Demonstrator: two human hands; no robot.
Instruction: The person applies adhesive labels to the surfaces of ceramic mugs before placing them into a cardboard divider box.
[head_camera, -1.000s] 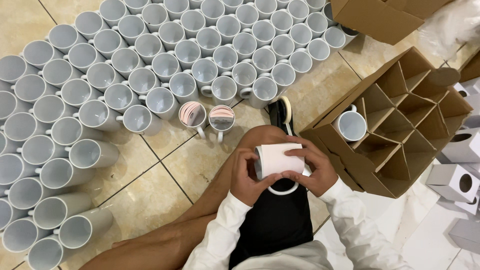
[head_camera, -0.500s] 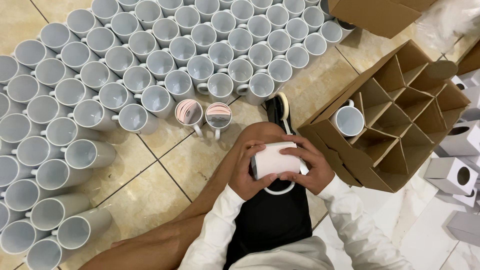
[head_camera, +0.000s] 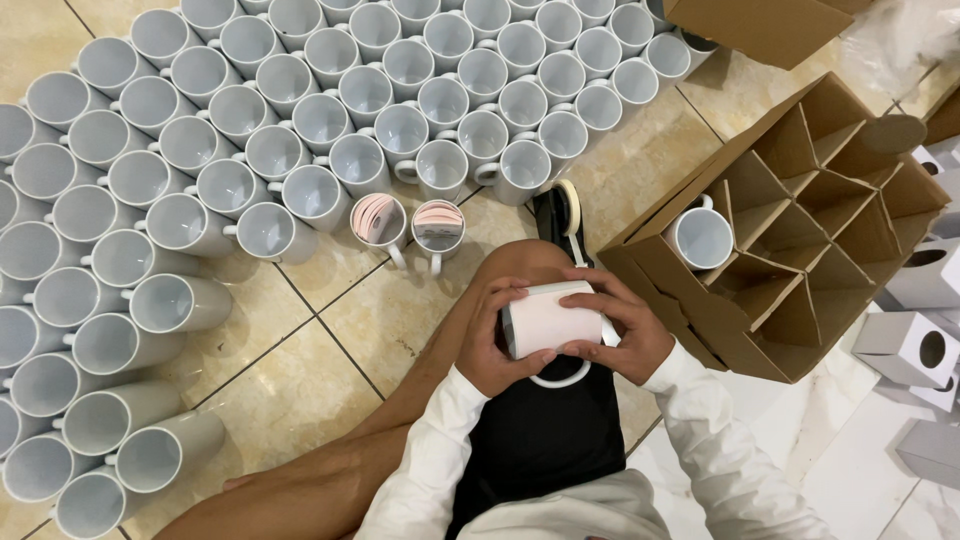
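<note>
Mug (head_camera: 545, 322) gripped sideways between both hands (head_camera: 497, 335) (head_camera: 620, 330); one mug (head_camera: 700, 238) boxed in carton (head_camera: 790, 330), floor rows (head_camera: 300, 120) unboxed.

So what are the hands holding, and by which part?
A white mug on its side, gripped around its body by left hand and right hand; handle free.

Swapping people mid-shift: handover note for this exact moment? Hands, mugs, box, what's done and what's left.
Left hand and right hand: both in a grip on one white mug lying sideways over the lap, handle down.
Divided cardboard box at right: one mug in a cell, the other visible cells empty.
Rows of white mugs stand on the tile floor at left; two mugs nearest the knee hold pinkish inserts.
Small white cartons lie at far right.
Done: one mug boxed. Left: nearly everything.
</note>
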